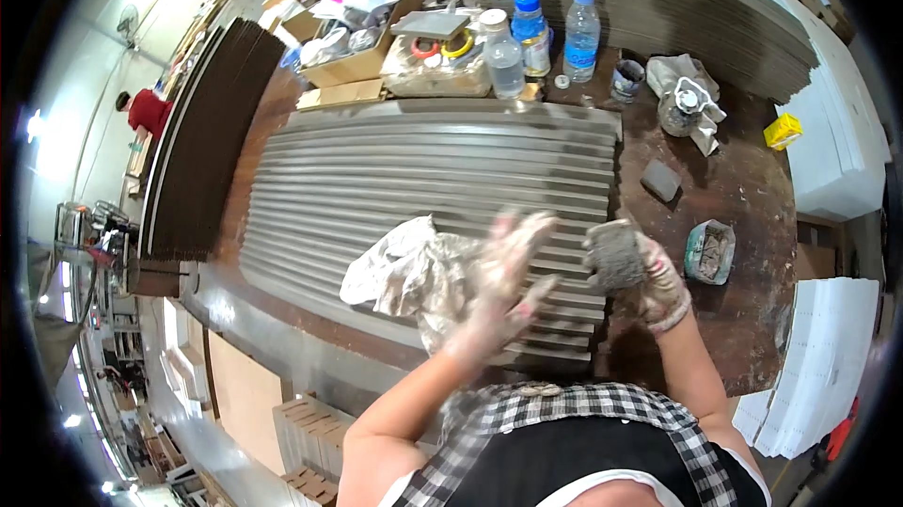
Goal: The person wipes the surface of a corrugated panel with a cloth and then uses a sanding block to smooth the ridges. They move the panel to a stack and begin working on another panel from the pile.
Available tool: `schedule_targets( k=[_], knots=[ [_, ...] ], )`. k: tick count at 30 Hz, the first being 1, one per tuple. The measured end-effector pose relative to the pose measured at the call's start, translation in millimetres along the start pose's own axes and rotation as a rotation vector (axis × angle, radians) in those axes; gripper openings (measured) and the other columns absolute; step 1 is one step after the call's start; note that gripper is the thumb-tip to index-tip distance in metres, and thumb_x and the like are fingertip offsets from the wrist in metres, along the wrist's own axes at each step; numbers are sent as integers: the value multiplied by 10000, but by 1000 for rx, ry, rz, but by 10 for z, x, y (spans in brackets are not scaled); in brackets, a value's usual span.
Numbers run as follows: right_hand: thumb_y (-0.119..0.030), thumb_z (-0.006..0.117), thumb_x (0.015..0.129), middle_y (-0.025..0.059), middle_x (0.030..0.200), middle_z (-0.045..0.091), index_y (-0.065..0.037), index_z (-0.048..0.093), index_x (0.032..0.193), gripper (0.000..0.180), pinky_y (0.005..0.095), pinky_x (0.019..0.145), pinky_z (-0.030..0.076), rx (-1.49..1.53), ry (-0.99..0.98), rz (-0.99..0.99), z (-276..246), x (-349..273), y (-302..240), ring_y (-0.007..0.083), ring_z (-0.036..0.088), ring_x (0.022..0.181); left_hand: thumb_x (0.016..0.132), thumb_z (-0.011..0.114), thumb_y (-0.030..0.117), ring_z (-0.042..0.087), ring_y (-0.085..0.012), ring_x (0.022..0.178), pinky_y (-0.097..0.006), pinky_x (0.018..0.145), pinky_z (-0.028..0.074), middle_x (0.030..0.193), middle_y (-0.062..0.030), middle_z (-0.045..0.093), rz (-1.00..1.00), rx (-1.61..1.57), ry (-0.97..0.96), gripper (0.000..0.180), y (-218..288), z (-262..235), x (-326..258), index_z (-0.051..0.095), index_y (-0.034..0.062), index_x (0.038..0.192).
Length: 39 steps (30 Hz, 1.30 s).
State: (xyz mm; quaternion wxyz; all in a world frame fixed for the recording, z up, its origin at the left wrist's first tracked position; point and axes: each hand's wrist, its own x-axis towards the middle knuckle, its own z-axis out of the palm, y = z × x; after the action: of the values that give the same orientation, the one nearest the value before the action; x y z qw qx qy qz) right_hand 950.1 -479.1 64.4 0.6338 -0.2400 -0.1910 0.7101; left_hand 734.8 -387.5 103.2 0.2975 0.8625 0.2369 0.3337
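Observation:
My right hand (664, 283), in a stained work glove, is closed round a grey, rough-faced sponge block (616, 257) at the right edge of a stack of grey slats (423, 168). Blurred by motion, my left hand (510, 267) is over the slats, also gloved, its fingers and thumb apart and nothing seen in them. Beside it a crumpled, stained white rag (409, 272) lies on the slats; I cannot tell whether the hand touches it. A second grey block (661, 181) rests on the brown table, and a small tub (710, 253) stands to the right of my right hand.
Along the back stand bottles (581, 37), a cardboard box (353, 51) of odds and ends, and a wrapped bundle (437, 65). A cup (626, 80), a jar (679, 115) and a yellow box (782, 132) are at right. Dark strips (202, 140) are stacked at left, white sheets (837, 121) far right.

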Motion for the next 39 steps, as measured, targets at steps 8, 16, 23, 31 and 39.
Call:
schedule_targets(
  k=[8, 16, 23, 31, 39],
  knots=[
    [-198, 520, 955, 207, 1280, 554, 37, 480, 1300, 420, 459, 930, 521, 217, 13, -57, -74, -181, 235, 344, 572, 1152, 631, 794, 533, 232, -435, 1390, -589, 1128, 100, 1458, -232, 345, -365, 757, 45, 1074, -915, -755, -1539, 309, 37, 1451],
    [-156, 553, 946, 171, 1262, 580, -52, 564, 1240, 312, 477, 914, 521, 189, 183, -186, 313, -34, 845, 309, 594, 1124, 649, 747, 98, 436, -381, 1197, -527, 1029, 347, 1141, -170, 506, -419, 225, 259, 494, -1446, -796, -1546, 573, 75, 1111],
    [-307, 618, 930, 55, 1075, 677, -141, 633, 1108, 244, 325, 714, 557, -18, 555, -368, 791, 390, 1526, 203, 670, 901, 667, 766, -30, 582, -218, 1058, -344, 881, 500, 1134, -108, 587, -229, -168, 293, 487, -1645, -2088, -1585, 577, 41, 1110],
    [-90, 554, 886, 44, 1163, 632, -152, 605, 1131, 258, 384, 889, 500, 41, 380, -292, 1721, 1752, 2445, 223, 613, 1041, 676, 804, 205, 633, -271, 643, -369, 569, 510, 784, -82, 674, -76, 77, -262, 329, -2289, -3445, -2395, 702, 148, 984],
    [-86, 692, 830, 75, 1121, 647, -11, 606, 1164, 353, 304, 920, 487, -853, 595, -436, 2056, 2674, 2264, 157, 616, 1013, 736, 713, 233, 615, -178, 593, -325, 479, 489, 805, -17, 668, 164, 195, -338, 239, -2959, -3586, -2788, 684, 188, 969]
  ],
)
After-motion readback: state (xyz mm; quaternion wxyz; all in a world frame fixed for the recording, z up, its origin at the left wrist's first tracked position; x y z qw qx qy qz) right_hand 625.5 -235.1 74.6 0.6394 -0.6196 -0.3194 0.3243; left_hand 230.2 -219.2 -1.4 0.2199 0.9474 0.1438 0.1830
